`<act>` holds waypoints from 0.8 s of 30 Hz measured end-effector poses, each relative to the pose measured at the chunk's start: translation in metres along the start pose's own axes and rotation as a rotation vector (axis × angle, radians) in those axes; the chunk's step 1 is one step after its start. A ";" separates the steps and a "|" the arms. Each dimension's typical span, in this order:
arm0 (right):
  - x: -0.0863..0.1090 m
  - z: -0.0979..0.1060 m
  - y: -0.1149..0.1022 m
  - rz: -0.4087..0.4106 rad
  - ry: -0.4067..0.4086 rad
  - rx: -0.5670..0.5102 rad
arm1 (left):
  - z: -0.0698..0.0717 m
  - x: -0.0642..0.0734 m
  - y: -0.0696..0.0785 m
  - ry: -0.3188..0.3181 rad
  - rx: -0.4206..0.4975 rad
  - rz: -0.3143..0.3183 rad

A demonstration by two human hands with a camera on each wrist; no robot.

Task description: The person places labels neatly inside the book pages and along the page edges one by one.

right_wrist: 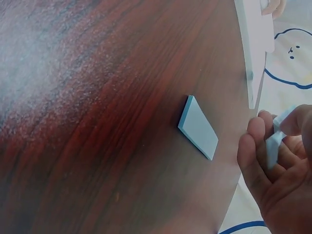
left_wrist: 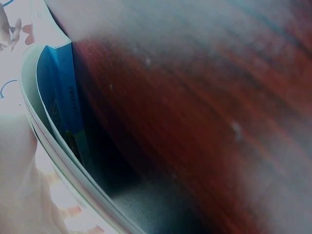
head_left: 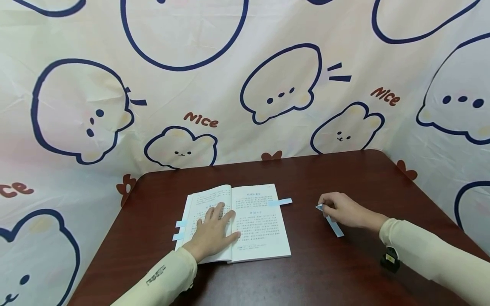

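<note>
An open book (head_left: pixel 260 221) lies on the table, light blue sticky tabs (head_left: pixel 179 236) jutting from its left edge and one sticky tab (head_left: pixel 285 201) from its right. Across its left page and fold my left hand (head_left: pixel 212 233) rests with fingers spread. In the left wrist view the page edges curve over a blue cover (left_wrist: pixel 61 92). To the right of the book, my right hand (head_left: pixel 342 209) pinches a light blue sticky slip (right_wrist: pixel 274 148) between thumb and fingers. Below that hand a pad of sticky notes (right_wrist: pixel 199 129) lies on the table.
The dark wooden table (head_left: pixel 314 272) has rounded far corners. A cloth with cartoon drawings (head_left: pixel 268 140) hangs behind it and along both sides.
</note>
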State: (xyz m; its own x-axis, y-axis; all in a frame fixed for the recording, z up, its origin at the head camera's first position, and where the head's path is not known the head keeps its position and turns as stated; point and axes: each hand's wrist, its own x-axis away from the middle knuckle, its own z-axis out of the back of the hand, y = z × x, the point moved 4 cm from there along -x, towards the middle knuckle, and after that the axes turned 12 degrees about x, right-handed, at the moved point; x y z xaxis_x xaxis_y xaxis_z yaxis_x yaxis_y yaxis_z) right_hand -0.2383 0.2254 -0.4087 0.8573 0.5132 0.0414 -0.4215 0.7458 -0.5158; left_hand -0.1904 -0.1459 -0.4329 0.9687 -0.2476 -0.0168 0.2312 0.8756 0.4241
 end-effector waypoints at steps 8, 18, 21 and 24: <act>-0.003 0.005 -0.003 0.005 -0.001 0.000 | 0.001 -0.003 0.001 -0.008 -0.006 0.008; -0.006 0.003 -0.008 0.071 0.020 0.019 | 0.001 -0.003 0.000 -0.011 -0.012 0.014; -0.007 0.001 -0.010 0.055 0.041 0.032 | 0.001 -0.002 0.000 -0.013 -0.009 0.013; -0.008 0.000 -0.011 0.013 0.060 0.066 | 0.001 -0.001 0.000 -0.015 -0.007 0.010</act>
State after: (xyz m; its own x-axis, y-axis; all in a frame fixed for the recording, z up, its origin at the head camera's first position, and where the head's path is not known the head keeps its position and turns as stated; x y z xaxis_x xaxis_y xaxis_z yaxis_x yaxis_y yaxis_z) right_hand -0.2407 0.2132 -0.4038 0.8671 0.4979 -0.0173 -0.4493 0.7666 -0.4587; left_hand -0.1913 -0.1455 -0.4321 0.9696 -0.2448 0.0009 0.2220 0.8808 0.4182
